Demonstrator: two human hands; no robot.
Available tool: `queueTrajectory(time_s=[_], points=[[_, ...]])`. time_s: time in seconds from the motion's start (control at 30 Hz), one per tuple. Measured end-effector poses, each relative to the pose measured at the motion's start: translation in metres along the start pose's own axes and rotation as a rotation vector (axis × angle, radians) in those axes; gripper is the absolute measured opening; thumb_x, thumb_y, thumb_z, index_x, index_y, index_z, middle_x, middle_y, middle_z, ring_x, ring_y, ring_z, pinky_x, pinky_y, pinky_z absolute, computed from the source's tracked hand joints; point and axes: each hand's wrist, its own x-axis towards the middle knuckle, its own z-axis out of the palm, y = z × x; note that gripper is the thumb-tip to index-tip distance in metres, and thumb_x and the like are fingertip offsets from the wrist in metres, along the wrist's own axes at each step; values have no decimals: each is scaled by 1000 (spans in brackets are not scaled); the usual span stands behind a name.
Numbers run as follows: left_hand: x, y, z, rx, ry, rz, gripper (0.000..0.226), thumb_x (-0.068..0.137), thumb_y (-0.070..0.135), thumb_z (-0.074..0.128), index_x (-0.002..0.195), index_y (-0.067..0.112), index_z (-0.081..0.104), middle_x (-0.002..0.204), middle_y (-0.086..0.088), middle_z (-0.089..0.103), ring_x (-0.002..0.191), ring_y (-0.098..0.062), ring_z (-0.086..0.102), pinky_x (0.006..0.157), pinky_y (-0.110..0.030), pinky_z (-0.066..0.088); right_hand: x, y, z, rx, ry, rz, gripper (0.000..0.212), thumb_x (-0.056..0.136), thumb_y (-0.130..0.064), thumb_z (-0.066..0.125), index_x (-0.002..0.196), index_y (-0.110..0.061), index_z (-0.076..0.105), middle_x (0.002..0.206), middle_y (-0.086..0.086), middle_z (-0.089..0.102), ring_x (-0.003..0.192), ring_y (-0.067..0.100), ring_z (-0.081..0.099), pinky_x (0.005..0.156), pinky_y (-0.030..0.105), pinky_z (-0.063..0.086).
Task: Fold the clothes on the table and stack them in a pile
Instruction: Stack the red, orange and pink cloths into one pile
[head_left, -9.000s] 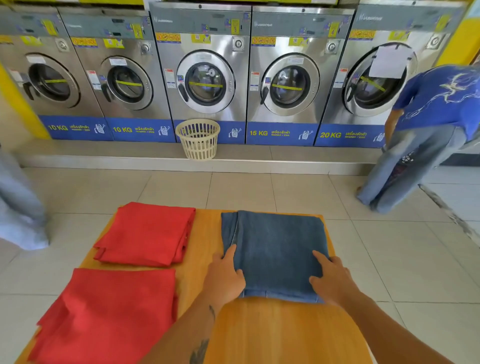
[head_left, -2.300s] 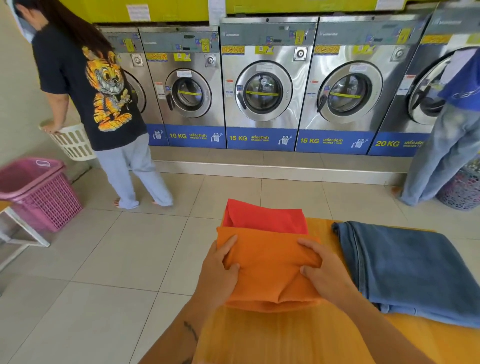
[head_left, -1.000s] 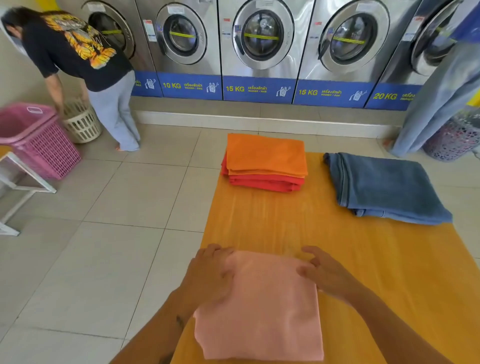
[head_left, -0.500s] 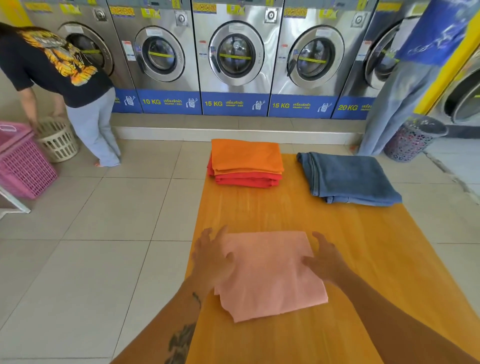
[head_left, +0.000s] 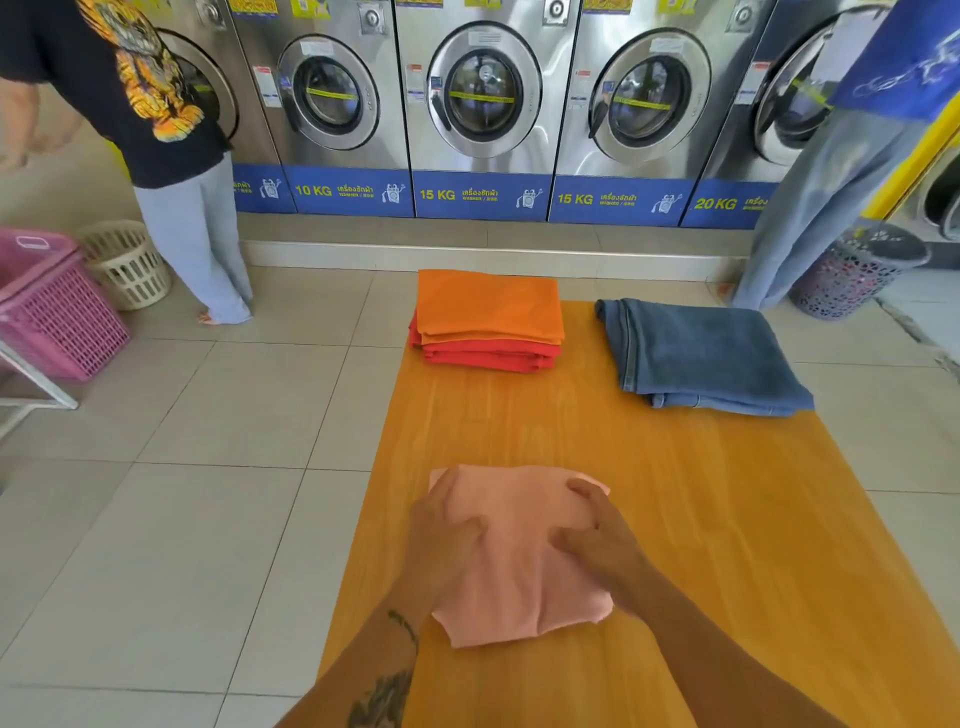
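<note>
A folded pink cloth (head_left: 519, 571) lies on the near half of the orange wooden table (head_left: 675, 493). My left hand (head_left: 441, 540) grips its left side, thumb on top. My right hand (head_left: 597, 545) grips its right side the same way. At the table's far left edge sits a pile (head_left: 488, 322) with a folded orange cloth on top of folded red ones. Folded blue jeans (head_left: 696, 353) lie at the far right.
Washing machines (head_left: 483, 104) line the back wall. A person in a black shirt (head_left: 171, 156) stands at the left beside a cream basket (head_left: 130, 265) and a pink basket (head_left: 52, 306). Another person (head_left: 841, 182) and a dark basket (head_left: 857, 270) stand at the right.
The orange cloth was laid on the red pile. My hands then came to the pink cloth, and in the last half second they closed in on its two sides.
</note>
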Motion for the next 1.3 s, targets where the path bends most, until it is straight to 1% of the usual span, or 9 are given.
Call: queueTrajectory(time_s=[0.2,0.47,0.6,0.73,0.87,0.97,1.17,1.27,1.3], points=[[-1,17,15,-238,37,-59,64,87,9,61,129,56,50,134,21,36,119,-12,43,92,-35,45,25,-10,-26,-64,-52,-103,61,77,-12,70,128,-41,53,133,-8,43,113,17,46,87,34,41],[18,52,10,-164,76,-43,62,85,10,60,129,53,52,137,15,38,116,-17,50,95,-41,50,52,-36,-42,-147,-52,-187,60,78,-10,65,129,-41,56,135,-8,48,115,18,49,98,43,45],[50,77,-15,-101,129,77,61,84,7,56,120,56,55,136,18,41,119,-12,46,95,-30,43,77,-68,-43,-112,-22,-259,58,82,-10,63,121,-52,56,130,-14,48,109,11,50,88,33,45],[108,117,-46,56,141,215,61,86,5,50,127,51,53,138,14,44,118,-8,44,94,-23,35,116,-111,-32,-91,3,-322,57,86,-13,62,124,-55,51,127,-19,44,103,-2,48,73,15,39],[177,163,-77,154,179,362,56,87,11,45,130,47,52,135,7,48,116,-14,45,94,-26,32,165,-175,-24,-116,99,-403,56,85,-19,61,120,-61,48,107,-23,55,91,0,54,67,18,44],[230,193,-89,202,208,459,54,89,14,42,134,44,49,138,5,49,109,-9,41,92,-26,31,203,-222,-21,-141,199,-439,55,82,-21,59,117,-62,48,89,-27,60,78,-3,60,59,13,43],[308,214,-87,231,172,495,60,86,6,44,139,34,47,138,-1,48,115,-15,45,94,-23,30,277,-260,-18,-226,305,-388,61,74,-16,58,126,-48,52,122,-10,56,98,18,56,79,32,46],[334,199,-75,317,130,473,55,93,8,43,142,31,43,139,-6,43,110,-18,47,92,-25,36,302,-241,-20,-470,316,-333,56,83,-15,55,135,-33,49,123,0,57,92,22,57,74,32,46],[340,188,-69,383,107,447,52,96,12,41,144,32,39,143,-6,38,112,-19,47,94,-27,38,309,-231,-18,-513,292,-296,51,86,-15,54,135,-26,50,123,4,59,99,26,58,75,34,48]])
